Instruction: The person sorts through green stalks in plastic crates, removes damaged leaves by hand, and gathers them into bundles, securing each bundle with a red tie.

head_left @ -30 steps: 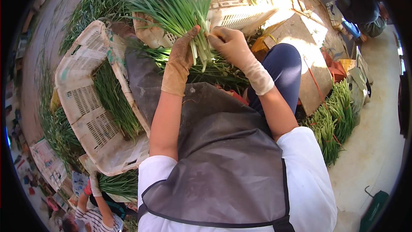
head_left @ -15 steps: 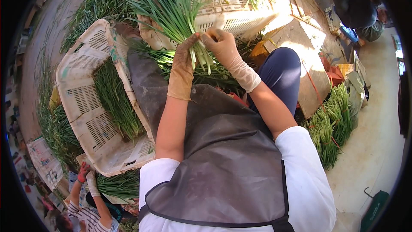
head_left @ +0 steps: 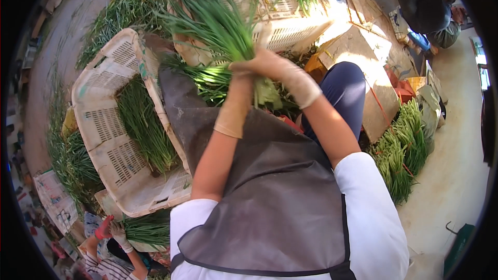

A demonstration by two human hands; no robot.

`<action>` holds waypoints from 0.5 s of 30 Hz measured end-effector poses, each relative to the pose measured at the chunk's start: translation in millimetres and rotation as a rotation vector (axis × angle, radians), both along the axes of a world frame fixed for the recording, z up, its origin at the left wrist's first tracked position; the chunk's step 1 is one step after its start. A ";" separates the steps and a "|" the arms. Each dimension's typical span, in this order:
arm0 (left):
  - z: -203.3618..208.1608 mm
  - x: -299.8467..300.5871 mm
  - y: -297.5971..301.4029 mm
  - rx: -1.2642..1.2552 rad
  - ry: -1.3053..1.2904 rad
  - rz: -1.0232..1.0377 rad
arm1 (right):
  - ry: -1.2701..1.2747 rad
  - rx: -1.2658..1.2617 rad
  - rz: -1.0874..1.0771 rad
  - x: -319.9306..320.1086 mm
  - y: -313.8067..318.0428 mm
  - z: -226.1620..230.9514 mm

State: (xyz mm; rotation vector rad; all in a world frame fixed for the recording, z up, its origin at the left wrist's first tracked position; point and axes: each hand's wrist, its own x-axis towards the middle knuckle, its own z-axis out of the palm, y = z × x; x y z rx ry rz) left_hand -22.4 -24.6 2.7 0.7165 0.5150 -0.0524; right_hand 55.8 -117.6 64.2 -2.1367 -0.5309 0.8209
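A bunch of garlic chives point(head_left: 223, 23) is held in front of me, its green leaves fanning up and left and its pale stem ends hanging below my hands. My right hand point(head_left: 272, 65), in a thin pale glove, closes across the stems and is blurred by motion. Underneath it, my left hand point(head_left: 241, 79) in a stained glove also grips the bunch, its fingers mostly hidden by the right hand. More loose chives point(head_left: 210, 84) lie just behind, beside my dark apron point(head_left: 270, 192).
At left a tilted white crate point(head_left: 111, 140) holds chives. An upturned crate point(head_left: 290, 33) stands ahead, with leaf scraps heaped point(head_left: 124, 13) beyond. Tied bundles point(head_left: 402, 150) lie right beside a cardboard box point(head_left: 358, 72). A co-worker's gloved hands point(head_left: 111, 231) are lower left; other people sit upper right.
My hands have come together and lowered slightly, the right now crossing over the left. The bunch looks thicker and more gathered, its stem ends lower and further right.
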 end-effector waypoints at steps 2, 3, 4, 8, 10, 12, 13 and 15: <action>-13.9 -0.7 -4.3 0.550 -0.136 -0.201 | -0.061 -0.233 -0.011 3.8 21.7 -13.2; -15.0 -1.9 -6.3 0.821 -0.206 -0.298 | -0.012 -0.299 -0.037 9.9 24.0 -12.3; -2.3 -8.4 7.2 0.499 -0.164 -0.422 | -0.093 -0.385 -0.069 16.1 24.5 -3.2; 38.9 3.6 32.5 -0.167 -0.248 -0.274 | -0.617 -0.533 -0.010 -7.8 33.5 27.0; 54.7 26.7 39.3 -0.327 -0.161 0.248 | -1.180 -0.565 0.124 -39.6 36.5 34.6; 58.8 34.6 59.7 -0.353 -0.160 0.437 | -1.135 -0.589 0.278 -48.1 26.7 68.6; 58.1 42.5 74.6 -0.326 -0.190 0.550 | -1.166 -0.597 0.317 -44.7 17.5 93.9; 45.1 42.2 121.4 -0.112 -0.167 0.636 | -0.858 -0.555 0.324 -7.5 -0.6 147.7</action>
